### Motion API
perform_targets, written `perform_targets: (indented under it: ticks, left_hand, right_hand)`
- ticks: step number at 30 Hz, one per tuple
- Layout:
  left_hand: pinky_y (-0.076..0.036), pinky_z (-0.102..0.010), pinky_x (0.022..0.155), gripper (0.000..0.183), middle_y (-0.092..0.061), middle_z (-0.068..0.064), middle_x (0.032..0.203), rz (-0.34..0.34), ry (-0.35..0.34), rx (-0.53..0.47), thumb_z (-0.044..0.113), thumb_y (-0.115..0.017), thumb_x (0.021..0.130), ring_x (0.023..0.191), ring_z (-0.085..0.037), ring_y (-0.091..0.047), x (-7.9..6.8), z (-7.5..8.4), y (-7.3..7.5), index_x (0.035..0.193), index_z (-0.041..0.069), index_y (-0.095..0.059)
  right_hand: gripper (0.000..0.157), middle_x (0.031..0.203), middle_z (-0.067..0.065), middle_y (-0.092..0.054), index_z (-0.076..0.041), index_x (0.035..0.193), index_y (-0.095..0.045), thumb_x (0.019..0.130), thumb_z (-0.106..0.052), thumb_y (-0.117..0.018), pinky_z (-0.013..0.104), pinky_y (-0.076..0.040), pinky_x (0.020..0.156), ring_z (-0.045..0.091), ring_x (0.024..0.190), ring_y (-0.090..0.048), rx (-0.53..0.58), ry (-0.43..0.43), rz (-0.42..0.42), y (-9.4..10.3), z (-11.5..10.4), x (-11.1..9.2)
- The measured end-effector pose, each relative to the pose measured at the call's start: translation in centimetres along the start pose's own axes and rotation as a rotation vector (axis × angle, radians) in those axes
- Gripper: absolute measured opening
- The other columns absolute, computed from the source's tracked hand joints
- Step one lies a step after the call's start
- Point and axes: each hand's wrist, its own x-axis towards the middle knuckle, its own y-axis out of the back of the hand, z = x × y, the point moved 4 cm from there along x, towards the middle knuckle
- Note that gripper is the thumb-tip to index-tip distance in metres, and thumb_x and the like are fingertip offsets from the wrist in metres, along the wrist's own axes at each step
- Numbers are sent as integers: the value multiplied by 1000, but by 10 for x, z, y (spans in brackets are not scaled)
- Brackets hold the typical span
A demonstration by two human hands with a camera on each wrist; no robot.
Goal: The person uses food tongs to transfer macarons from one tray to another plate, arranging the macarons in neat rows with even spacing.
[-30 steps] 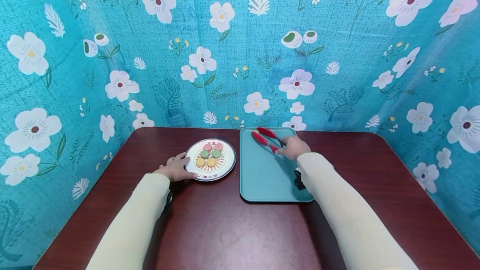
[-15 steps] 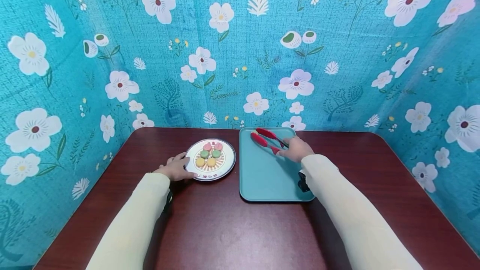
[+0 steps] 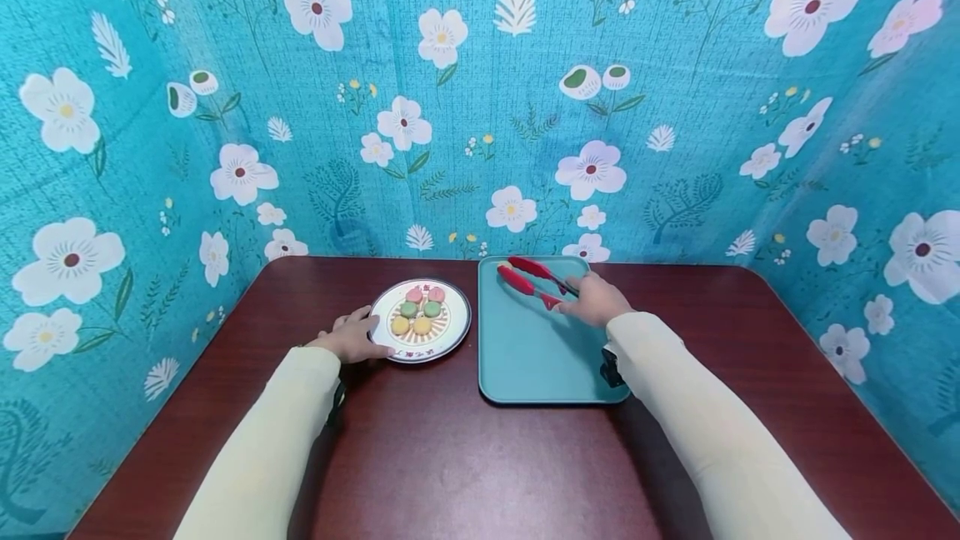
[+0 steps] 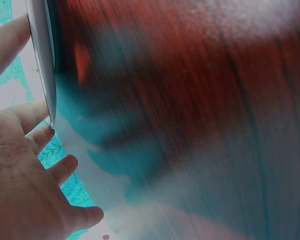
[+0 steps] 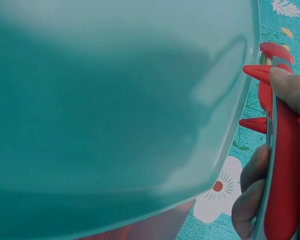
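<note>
My left hand (image 3: 351, 338) rests at the left rim of a white patterned plate (image 3: 455, 329), its fingers spread and fairly straight, touching the edge. In the left wrist view, the outer fingers stand away from the plate. Several pink, green and yellow macarons (image 3: 422, 326) lie on it in two columns. My right hand (image 3: 597, 300) grips red-tipped tongs (image 3: 516, 280) above a teal tray (image 3: 517, 357). Fingers and thumb wrap the red handle in the right wrist view. Between the tong tips shows a small pale yellow-green piece (image 5: 266, 61), mostly hidden.
The tray lies right of the plate on a dark red-brown wooden table (image 3: 465, 457). A teal floral cloth (image 3: 450, 107) hangs behind the table and along both sides. Bare tabletop shows in front of the plate and tray.
My right hand has shifted slightly right and nearer to me, while the tong tips have drifted a little left over the tray. My left hand and the plate stay put.
</note>
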Motion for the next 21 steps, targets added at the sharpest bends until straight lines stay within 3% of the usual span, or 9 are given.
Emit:
perform_targets:
  ticks: [21]
  left_hand:
    - [-9,-73,106,88,-17,-24,155,4,-16,-5,42,-69,84,137,-48,-15,0,0,-1,149,0,-29]
  right_hand:
    - [75,132,26,-47,-4,145,-43,84,-36,-74,51,-51,86,36,107,-54,4,50,32,0,1,-16]
